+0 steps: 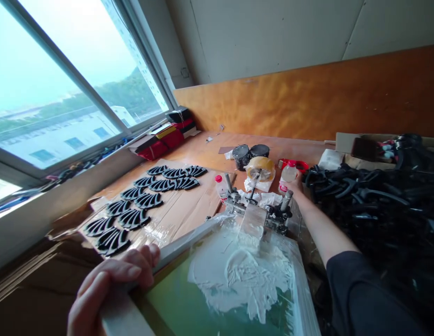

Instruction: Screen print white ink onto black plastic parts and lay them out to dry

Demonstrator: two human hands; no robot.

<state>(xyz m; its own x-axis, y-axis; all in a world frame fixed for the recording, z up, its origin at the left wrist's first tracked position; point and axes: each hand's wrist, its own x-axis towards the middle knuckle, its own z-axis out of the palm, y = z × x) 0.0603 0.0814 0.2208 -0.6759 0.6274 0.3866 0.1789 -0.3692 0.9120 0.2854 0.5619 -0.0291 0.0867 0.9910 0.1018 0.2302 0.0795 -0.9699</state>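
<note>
My left hand (114,282) is closed around the near left corner of a screen-printing frame (124,310), fingers over its pale bar. Thick white ink (250,284) is smeared over the frame's green mesh (175,298). A metal clamp (278,217) with upright posts stands at the frame's far edge. Farther back, my right hand (298,185) is closed at the side of a clear plastic bottle (289,173) with a red cap and red label; its fingers are partly hidden. A second red-capped bottle (221,187) stands left of the clamp.
Several black fan-shaped pieces (135,200) lie on cardboard (182,210) at the left. Two dark cans (241,156) and a roll of yellowish tape (260,169) stand behind the clamp. Black curved parts (371,196) are heaped at the right. Red boxes (168,137) sit by the window.
</note>
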